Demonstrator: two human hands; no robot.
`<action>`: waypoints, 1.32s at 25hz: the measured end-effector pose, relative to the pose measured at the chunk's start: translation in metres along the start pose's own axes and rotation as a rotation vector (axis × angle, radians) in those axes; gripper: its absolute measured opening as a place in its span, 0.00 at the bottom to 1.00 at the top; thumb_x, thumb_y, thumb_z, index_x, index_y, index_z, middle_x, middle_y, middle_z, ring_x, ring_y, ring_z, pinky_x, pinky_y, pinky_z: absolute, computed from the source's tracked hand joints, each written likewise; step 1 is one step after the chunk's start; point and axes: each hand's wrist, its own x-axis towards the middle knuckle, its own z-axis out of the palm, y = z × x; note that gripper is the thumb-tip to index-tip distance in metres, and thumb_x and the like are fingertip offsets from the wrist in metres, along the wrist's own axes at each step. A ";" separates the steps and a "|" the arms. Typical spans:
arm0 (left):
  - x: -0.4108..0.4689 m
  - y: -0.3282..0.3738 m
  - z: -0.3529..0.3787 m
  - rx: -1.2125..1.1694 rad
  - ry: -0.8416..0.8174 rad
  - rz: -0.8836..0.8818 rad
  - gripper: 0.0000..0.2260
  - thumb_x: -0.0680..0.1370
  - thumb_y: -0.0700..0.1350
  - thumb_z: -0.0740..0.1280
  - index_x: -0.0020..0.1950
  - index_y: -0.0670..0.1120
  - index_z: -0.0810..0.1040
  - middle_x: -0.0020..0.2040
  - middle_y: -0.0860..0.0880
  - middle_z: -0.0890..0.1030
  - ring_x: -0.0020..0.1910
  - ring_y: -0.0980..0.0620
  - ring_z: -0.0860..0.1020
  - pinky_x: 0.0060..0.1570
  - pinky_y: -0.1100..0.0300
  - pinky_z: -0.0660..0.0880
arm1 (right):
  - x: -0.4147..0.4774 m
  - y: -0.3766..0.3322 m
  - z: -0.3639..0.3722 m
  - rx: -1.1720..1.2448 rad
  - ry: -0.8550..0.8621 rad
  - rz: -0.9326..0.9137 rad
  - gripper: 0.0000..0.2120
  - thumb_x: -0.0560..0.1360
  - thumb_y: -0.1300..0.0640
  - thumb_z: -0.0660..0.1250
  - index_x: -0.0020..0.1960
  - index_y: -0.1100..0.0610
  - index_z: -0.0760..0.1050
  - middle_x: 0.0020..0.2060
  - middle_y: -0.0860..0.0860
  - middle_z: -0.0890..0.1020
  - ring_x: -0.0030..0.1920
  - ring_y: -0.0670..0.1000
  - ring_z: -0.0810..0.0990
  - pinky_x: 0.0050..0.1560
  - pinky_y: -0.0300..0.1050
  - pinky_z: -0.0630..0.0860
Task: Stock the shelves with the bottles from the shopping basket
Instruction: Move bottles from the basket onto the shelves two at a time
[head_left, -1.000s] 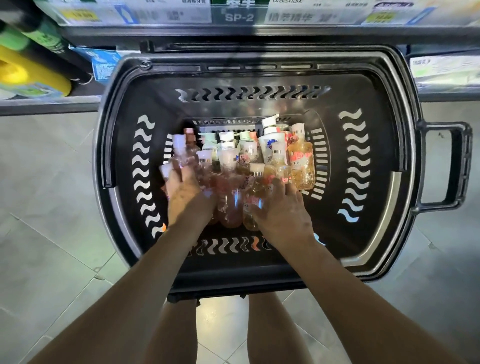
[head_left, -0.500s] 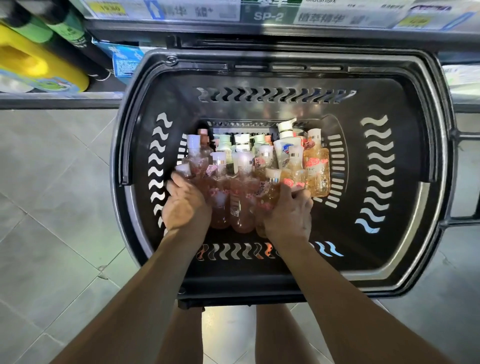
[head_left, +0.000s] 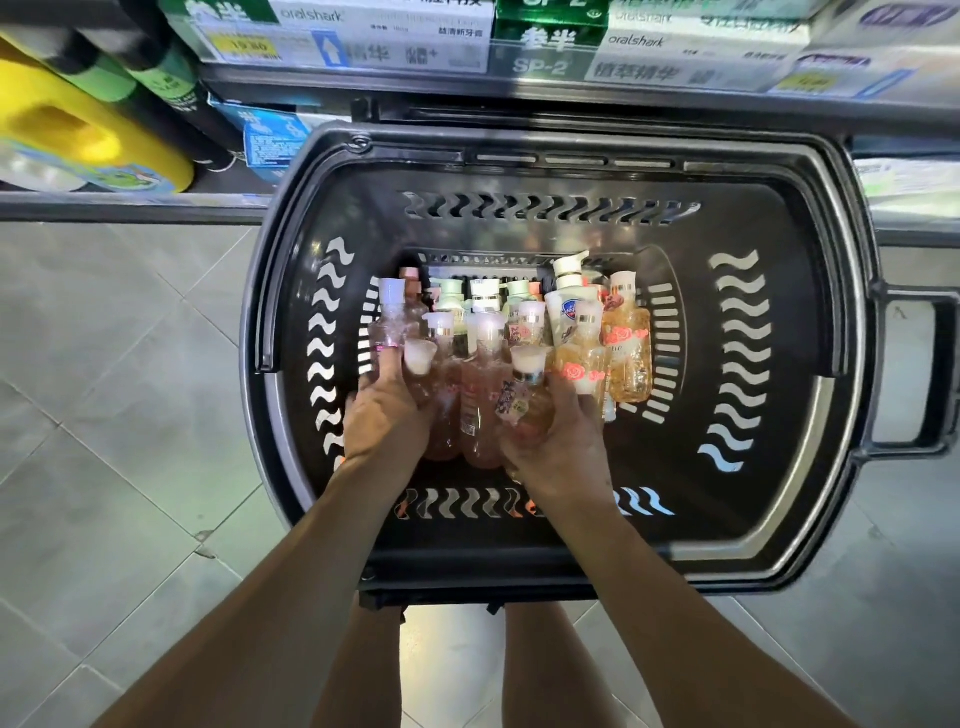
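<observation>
Against the frame half a second back, the two hands sit nearer each other inside the black shopping basket (head_left: 753, 519), and the basket's side handle (head_left: 914, 374) is fully in view again at the right. The left hand (head_left: 387, 415) is curled round a pink bottle with a white cap (head_left: 420, 358). Its raised fingertips (head_left: 387, 358) touch the taller pink bottle (head_left: 390, 322) just behind. The right hand (head_left: 563, 441) wraps a flower-labelled bottle (head_left: 519, 397) whose white cap leans toward the camera. Its outer fingers lie against an amber rose-printed bottle (head_left: 582, 364). Both forearms reach straight in over the near rim, backs of the hands up, with a couple of pink bottles (head_left: 480, 405) pressed between them. The remaining bottles stand crowded at the basket's far middle, among them a white pump bottle (head_left: 569, 306). Beyond the basket is a shelf of toothpaste boxes (head_left: 363, 36), with a yellow jug (head_left: 67, 130) at the left.
</observation>
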 end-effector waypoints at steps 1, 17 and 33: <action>-0.005 0.001 -0.004 -0.103 0.008 0.027 0.33 0.74 0.60 0.73 0.73 0.53 0.62 0.64 0.44 0.77 0.69 0.41 0.72 0.67 0.45 0.72 | -0.003 -0.003 -0.003 0.071 -0.002 -0.010 0.38 0.67 0.40 0.78 0.73 0.42 0.66 0.62 0.49 0.73 0.59 0.51 0.79 0.61 0.52 0.80; -0.229 0.085 -0.307 -1.027 -0.056 0.348 0.20 0.69 0.43 0.77 0.56 0.51 0.73 0.45 0.55 0.85 0.47 0.57 0.84 0.50 0.56 0.79 | -0.214 -0.225 -0.224 0.513 0.130 -0.299 0.30 0.72 0.67 0.72 0.66 0.46 0.65 0.41 0.44 0.84 0.35 0.40 0.81 0.42 0.38 0.78; -0.534 0.089 -0.591 -1.179 0.358 0.884 0.17 0.68 0.41 0.76 0.52 0.48 0.74 0.32 0.51 0.75 0.23 0.53 0.70 0.23 0.62 0.67 | -0.489 -0.462 -0.390 0.581 0.216 -1.042 0.25 0.70 0.67 0.75 0.60 0.51 0.71 0.39 0.45 0.80 0.33 0.39 0.76 0.40 0.36 0.74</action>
